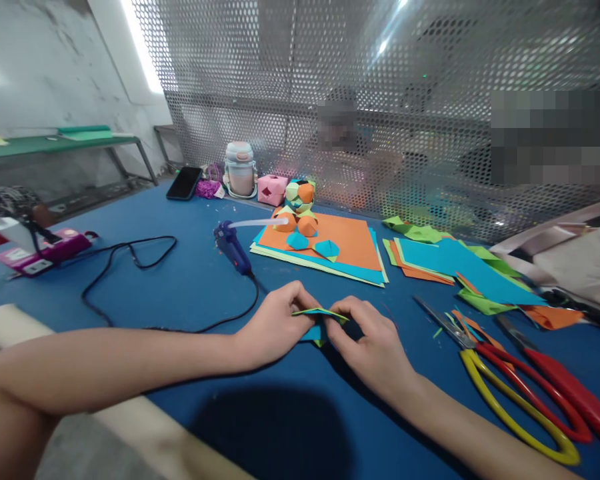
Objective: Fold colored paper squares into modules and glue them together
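Observation:
A small folded paper piece, green with blue, is pinched between my two hands just above the blue table. My left hand grips its left end, and my right hand has the right end between thumb and fingers. Below it a blue and green paper part shows, partly hidden by my fingers. Beyond my hands lies a stack of coloured sheets with an orange sheet on top. On it rest a blue folded piece, another blue piece and orange rounded pieces.
A blue glue gun with its cord lies left of the stack. Scissors with yellow and red handles and a red-handled tool lie at right, near paper scraps. A bottle, phone and purple power strip stand farther off.

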`<state>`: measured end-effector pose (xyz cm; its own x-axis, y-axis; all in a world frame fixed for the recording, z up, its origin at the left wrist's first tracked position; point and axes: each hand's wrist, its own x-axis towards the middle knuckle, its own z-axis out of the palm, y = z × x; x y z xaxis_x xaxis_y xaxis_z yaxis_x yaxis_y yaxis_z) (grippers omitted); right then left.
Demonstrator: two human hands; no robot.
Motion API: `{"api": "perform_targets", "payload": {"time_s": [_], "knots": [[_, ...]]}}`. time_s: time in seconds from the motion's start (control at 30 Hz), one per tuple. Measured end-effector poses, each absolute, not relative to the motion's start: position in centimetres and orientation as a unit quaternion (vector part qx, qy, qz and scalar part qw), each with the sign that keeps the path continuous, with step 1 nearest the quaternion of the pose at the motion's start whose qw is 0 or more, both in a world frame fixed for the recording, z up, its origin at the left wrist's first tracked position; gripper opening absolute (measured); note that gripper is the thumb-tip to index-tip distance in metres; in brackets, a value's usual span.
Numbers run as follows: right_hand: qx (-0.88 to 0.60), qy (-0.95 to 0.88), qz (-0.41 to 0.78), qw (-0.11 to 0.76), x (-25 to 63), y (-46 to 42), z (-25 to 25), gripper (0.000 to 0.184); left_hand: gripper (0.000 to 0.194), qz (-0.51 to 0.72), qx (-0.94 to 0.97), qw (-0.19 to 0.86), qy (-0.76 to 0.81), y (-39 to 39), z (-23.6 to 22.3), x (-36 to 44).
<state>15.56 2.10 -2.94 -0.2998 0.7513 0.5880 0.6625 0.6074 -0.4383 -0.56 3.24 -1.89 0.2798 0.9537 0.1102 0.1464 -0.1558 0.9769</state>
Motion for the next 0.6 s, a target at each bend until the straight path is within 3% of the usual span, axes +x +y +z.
{"api": "perform_targets", "payload": {"time_s": [0.23,0.33,0.6], "knots": [[-0.461,-0.808,0.039,0.364,15.7,2.1,-2.4,0.015,0.01,0.375,0.613,0.505,0.479,2.6,-1.4,0.0],[-0.468,-0.815,0.051,0.337,15.9,2.3,-2.1,0.014,0.019,0.355,0.632,0.512,0.461,2.7,-0.9,-0.1],[-0.512,-0.808,0.053,0.288,15.7,2.1,-1.9,0.017,0.012,0.349,0.653,0.435,0.513,3.1,-1.0,-0.4]]}}
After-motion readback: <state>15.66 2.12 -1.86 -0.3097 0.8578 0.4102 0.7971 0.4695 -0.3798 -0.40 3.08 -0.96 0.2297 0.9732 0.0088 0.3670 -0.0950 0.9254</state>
